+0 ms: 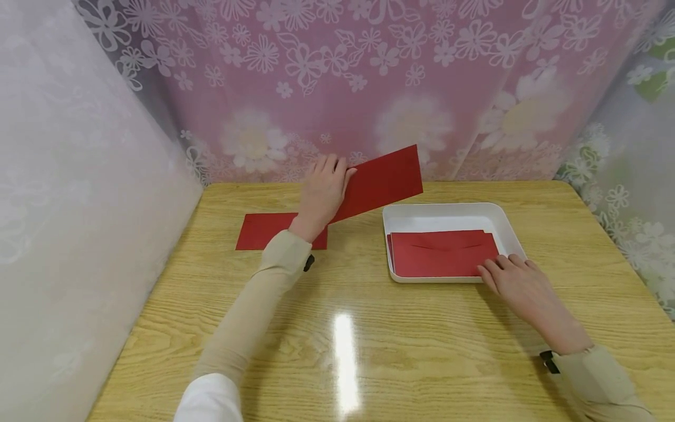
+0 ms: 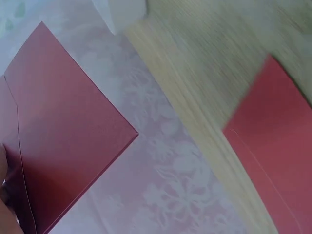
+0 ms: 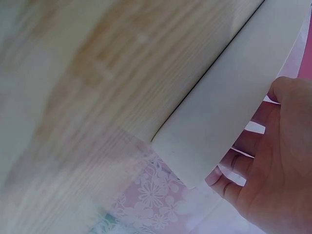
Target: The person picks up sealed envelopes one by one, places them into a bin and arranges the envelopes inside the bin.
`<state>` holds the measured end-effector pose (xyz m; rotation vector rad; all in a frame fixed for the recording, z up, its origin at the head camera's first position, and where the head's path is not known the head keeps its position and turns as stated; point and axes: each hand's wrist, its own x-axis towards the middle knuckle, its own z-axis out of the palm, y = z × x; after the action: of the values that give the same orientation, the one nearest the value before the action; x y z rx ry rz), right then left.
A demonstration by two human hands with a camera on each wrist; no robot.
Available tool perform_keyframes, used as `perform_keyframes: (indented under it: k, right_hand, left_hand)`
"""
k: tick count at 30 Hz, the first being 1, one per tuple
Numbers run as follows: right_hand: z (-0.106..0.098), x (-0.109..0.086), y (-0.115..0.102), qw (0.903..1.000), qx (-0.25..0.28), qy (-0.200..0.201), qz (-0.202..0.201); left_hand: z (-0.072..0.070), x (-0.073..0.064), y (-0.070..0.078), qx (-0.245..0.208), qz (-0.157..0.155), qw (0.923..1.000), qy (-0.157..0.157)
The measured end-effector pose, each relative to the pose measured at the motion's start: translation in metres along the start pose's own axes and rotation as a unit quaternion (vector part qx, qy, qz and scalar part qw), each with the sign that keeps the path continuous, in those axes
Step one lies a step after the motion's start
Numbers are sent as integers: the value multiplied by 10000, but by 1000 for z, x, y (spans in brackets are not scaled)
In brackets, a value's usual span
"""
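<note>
In the head view my left hand (image 1: 323, 190) holds a red envelope (image 1: 384, 181) by its left end, raised and tilted above the table. Its flap line shows in the left wrist view, where fingers (image 2: 6, 212) edge in at the left. Beneath that forearm, a second red envelope (image 1: 266, 230) lies flat, partly covered. My right hand (image 1: 519, 287) rests at the near right corner of a white tray (image 1: 440, 214), fingers spread along the rim beside the red envelopes (image 1: 443, 258) inside. From the right wrist, the tray's outer wall (image 3: 209, 117) shows under the fingers.
The wood-grain table (image 1: 285, 351) carries everything, with a bright reflection at its front middle. A pink flowered curtain (image 1: 316, 76) hangs along the back edge, and pale curtains (image 1: 79, 205) flank both sides.
</note>
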<state>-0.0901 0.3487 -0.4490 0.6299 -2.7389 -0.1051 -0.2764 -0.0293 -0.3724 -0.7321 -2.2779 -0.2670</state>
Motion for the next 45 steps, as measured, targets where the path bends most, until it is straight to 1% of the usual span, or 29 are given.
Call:
perform_keyframes:
  k: [7, 12, 16, 20, 23, 25, 27, 29, 32, 35, 37, 40, 45]
  right_hand:
    - [1, 0, 0, 9999, 11, 127, 22]
    - [2, 1, 0, 9998, -9, 192, 6]
    - [1, 1, 0, 9999, -24, 137, -9]
    - [1, 1, -1, 9999, -37, 131, -30]
    - [0, 1, -1, 9999, -18, 116, -3]
    - [0, 1, -1, 9999, -6, 100, 21]
    - [0, 1, -1, 10000, 2, 81, 44]
    - [0, 1, -2, 10000, -1, 78, 47]
    - [0, 1, -2, 9999, -11, 97, 33]
    - [1, 1, -1, 9999, 0, 132, 15]
    - [1, 2, -1, 9999, 3, 160, 8]
    - [2, 2, -1, 9998, 44, 208, 41]
    - [2, 3, -1, 9998, 70, 126, 108]
  left_hand:
    - [5, 16, 30, -181, 182, 9996, 101]
    - [8, 24, 52, -425, 350, 9985, 34]
    - [12, 27, 70, -640, 475, 9968, -56]
    - [15, 27, 89, -823, 498, 9953, -120]
    - [20, 25, 102, -838, 548, 9949, -136]
    - [24, 23, 109, -873, 594, 9942, -209]
    - [27, 19, 116, -807, 668, 9936, -425]
    - [31, 16, 122, -724, 718, 9919, -759]
    - [37, 10, 128, -496, 815, 9859, -1377]
    - [41, 5, 134, -390, 831, 9787, -1835]
    - [44, 2, 137, -392, 851, 9740, -2063]
    - [47, -1, 141, -451, 935, 9677, -2297]
    - [52, -5, 146, -589, 1085, 9587, -2562]
